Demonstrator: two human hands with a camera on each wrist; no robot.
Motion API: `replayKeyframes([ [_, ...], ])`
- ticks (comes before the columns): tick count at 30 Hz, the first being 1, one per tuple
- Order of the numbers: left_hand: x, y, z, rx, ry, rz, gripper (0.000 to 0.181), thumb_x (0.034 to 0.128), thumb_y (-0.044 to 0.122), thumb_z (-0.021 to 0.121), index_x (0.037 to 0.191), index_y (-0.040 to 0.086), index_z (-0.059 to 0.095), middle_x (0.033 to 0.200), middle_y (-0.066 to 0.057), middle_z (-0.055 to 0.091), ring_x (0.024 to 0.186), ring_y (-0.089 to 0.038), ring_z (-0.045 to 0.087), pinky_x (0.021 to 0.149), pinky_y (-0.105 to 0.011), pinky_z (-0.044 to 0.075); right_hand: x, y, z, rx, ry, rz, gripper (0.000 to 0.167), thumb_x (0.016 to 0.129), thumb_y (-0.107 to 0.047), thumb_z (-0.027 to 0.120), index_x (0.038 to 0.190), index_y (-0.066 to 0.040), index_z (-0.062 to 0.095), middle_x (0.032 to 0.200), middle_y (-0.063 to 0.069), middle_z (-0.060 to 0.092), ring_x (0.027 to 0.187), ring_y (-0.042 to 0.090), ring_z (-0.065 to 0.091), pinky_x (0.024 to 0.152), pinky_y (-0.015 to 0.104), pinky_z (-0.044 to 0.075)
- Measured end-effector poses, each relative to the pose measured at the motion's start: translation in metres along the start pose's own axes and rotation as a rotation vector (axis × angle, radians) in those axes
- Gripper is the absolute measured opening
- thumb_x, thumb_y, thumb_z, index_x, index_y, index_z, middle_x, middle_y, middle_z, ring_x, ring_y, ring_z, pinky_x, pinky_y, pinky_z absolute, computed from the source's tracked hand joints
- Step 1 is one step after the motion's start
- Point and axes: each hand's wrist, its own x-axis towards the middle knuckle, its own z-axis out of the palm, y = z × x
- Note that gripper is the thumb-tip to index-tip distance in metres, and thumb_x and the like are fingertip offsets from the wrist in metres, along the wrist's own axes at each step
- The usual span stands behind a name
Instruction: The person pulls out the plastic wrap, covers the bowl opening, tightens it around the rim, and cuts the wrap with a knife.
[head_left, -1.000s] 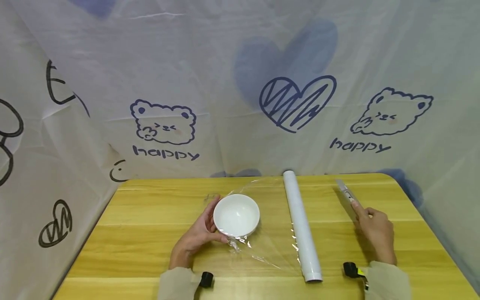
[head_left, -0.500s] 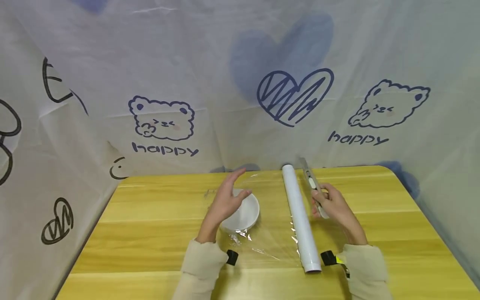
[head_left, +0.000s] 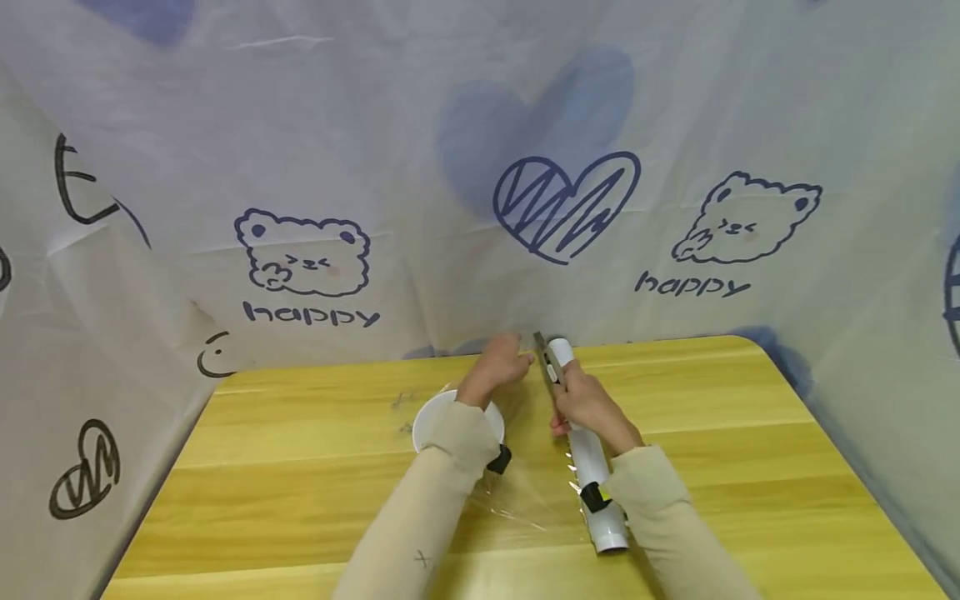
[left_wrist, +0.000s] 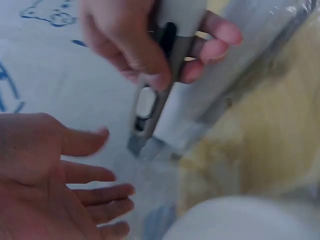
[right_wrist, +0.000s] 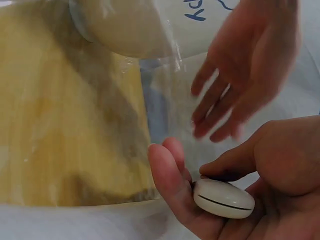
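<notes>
The right hand (head_left: 588, 402) grips a grey utility knife (head_left: 551, 367), its blade pointing away past the far end of a white roll of clear film (head_left: 588, 454). In the left wrist view the knife (left_wrist: 155, 107) shows its blade out. The left hand (head_left: 497, 367) is above the far side of a white bowl (head_left: 429, 417), left of the blade; in the left wrist view the left hand (left_wrist: 45, 185) has its fingers extended and holds nothing. Clear film (head_left: 517, 492) stretches from the roll to the bowl. The left sleeve hides part of the bowl.
A wooden table (head_left: 285, 475) lies under everything. Behind it and at both sides hangs a pale cloth (head_left: 420, 167) with printed hearts and bears. A black wrist camera (head_left: 595, 497) is over the roll, and another (head_left: 498, 459) is beside the bowl.
The left hand has left the bowl's side and moved up and right over it. The right hand has carried the knife leftward from the table's right side to the roll's far end.
</notes>
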Motion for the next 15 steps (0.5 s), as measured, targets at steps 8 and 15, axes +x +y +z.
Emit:
replayKeyframes([
  [8,0.028,0.005,0.033,0.084,0.061,-0.112,0.027,0.1054,0.025,0.055,0.107,0.0,0.067,0.117,-0.016,0.068,0.111,-0.032,0.063,0.106,-0.054,0.045,0.001,0.015,-0.005,-0.024,0.083,0.006,0.029,0.107,-0.004,0.039,0.133,0.009,0.037,0.07,0.019,0.063,0.052,0.022,0.067,0.052,0.036,0.06],
  [15,0.053,-0.013,0.041,-0.011,0.109,-0.117,0.034,0.1002,0.013,0.056,0.067,0.007,0.051,0.068,-0.005,0.049,0.064,-0.02,0.048,0.059,-0.031,0.041,0.002,0.018,-0.005,-0.003,0.132,-0.027,0.042,0.105,-0.002,0.039,0.146,0.006,0.033,0.074,0.019,0.063,0.054,0.023,0.067,0.053,0.038,0.06],
])
